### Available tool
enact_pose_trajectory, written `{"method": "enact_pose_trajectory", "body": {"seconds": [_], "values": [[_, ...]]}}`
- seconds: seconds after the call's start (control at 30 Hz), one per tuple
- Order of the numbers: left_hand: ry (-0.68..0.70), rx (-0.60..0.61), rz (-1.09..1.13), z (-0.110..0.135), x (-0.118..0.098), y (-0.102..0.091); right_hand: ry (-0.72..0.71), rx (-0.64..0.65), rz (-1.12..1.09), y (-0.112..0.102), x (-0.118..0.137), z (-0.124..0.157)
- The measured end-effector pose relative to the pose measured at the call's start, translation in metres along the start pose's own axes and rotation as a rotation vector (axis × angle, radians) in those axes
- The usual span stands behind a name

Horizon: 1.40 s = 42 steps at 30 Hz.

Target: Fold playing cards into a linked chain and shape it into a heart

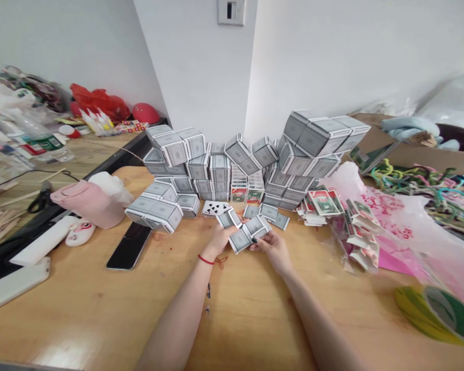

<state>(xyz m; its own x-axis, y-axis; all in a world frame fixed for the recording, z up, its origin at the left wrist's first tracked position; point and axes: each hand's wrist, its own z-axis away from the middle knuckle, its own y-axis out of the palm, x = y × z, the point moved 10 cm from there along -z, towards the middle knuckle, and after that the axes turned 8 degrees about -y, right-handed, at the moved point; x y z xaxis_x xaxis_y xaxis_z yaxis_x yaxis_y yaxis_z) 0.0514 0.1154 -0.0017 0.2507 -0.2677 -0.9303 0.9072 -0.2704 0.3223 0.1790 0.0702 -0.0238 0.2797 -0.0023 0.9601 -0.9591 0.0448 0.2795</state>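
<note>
Two hands work: left hand with fingers clamped on patterned card, right hand clamped on joined cards, between card blocks and table near edge.

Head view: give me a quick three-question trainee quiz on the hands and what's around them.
1. What do the left hand and right hand hold: (a) a phone, (b) grey-backed cards, (c) a bottle?
2. Which wrist wears the red bracelet?
3. True or false: the yellow-and-green roll lies to the right of both hands.
Key: 1. b; 2. left; 3. true.
</note>
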Motion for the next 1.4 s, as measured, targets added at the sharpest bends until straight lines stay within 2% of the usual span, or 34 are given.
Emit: {"method": "enact_pose_trajectory", "body": {"seconds": [0.37, 0.67, 0.87, 1.0, 1.13, 1.23, 1.3, 1.4], "values": [[-0.062, 0.038, -0.110, 0.000, 0.006, 0.002, 0.011, -0.115, 0.122, -0.009, -0.005, 0.003], [-0.076, 0.073, -0.081, -0.003, 0.012, 0.003, 0.070, -0.204, -0.004, -0.017, -0.011, 0.006], [-0.048, 0.078, -0.051, 0.000, 0.009, 0.008, 0.139, -0.184, -0.134, -0.021, -0.015, 0.003], [0.020, 0.061, -0.012, 0.003, 0.001, 0.012, 0.112, -0.167, -0.185, -0.020, -0.009, 0.000], [0.095, -0.040, -0.010, 0.003, -0.003, 0.005, 0.055, -0.088, -0.181, -0.013, -0.002, -0.002], [0.188, -0.142, -0.073, 0.004, -0.011, -0.009, 0.016, -0.103, -0.168, -0.016, -0.001, -0.002], [0.311, -0.269, -0.166, 0.010, -0.026, -0.024, 0.002, -0.155, -0.202, -0.022, -0.002, -0.003], [0.485, -0.559, -0.468, 0.028, -0.053, -0.047, 0.006, -0.210, -0.288, -0.029, -0.004, -0.005]]}}
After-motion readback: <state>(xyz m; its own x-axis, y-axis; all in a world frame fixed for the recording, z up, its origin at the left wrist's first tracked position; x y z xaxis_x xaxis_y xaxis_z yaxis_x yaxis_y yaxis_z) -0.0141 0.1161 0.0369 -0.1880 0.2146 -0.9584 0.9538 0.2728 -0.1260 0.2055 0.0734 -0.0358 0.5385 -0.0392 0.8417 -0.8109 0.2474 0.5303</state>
